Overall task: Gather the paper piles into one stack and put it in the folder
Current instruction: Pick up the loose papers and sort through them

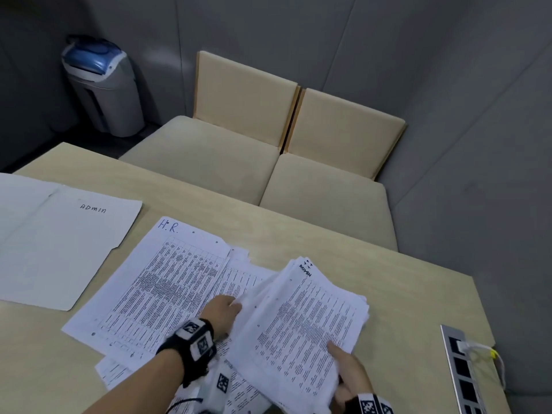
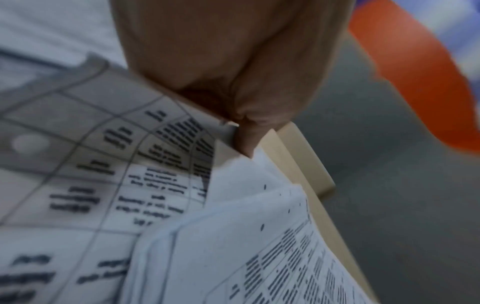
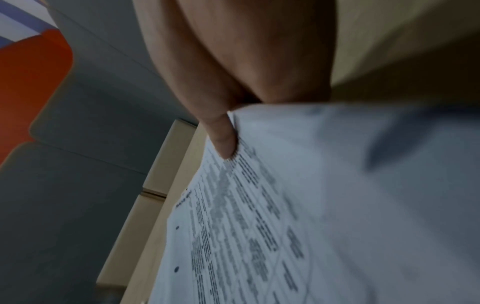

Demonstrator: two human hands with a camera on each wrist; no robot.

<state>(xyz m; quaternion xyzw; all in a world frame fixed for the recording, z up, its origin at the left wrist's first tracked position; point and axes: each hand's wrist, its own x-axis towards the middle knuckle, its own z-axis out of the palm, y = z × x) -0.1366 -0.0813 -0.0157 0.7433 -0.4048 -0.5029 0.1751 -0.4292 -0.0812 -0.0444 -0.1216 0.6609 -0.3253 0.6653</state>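
Note:
A thick stack of printed sheets marked ADMIN [image 1: 301,321] is tilted up off the table. My left hand [image 1: 224,309] grips its left edge, and my right hand [image 1: 348,369] holds its near corner with the thumb on top. In the left wrist view my fingers [image 2: 246,131] pinch the paper stack [image 2: 233,257]. In the right wrist view my thumb [image 3: 224,139] presses on the stack [image 3: 285,205]. A pile marked H.R. [image 1: 161,279] lies flat to the left, with more sheets [image 1: 236,276] beneath. The open white folder marked ADMIN [image 1: 62,246] lies at the far left.
The light wooden table [image 1: 403,294] has a power socket strip with a white plug [image 1: 464,366] at its right edge. Two beige chairs [image 1: 268,162] stand beyond the far edge. A grey and blue bin [image 1: 101,88] stands in the back left corner.

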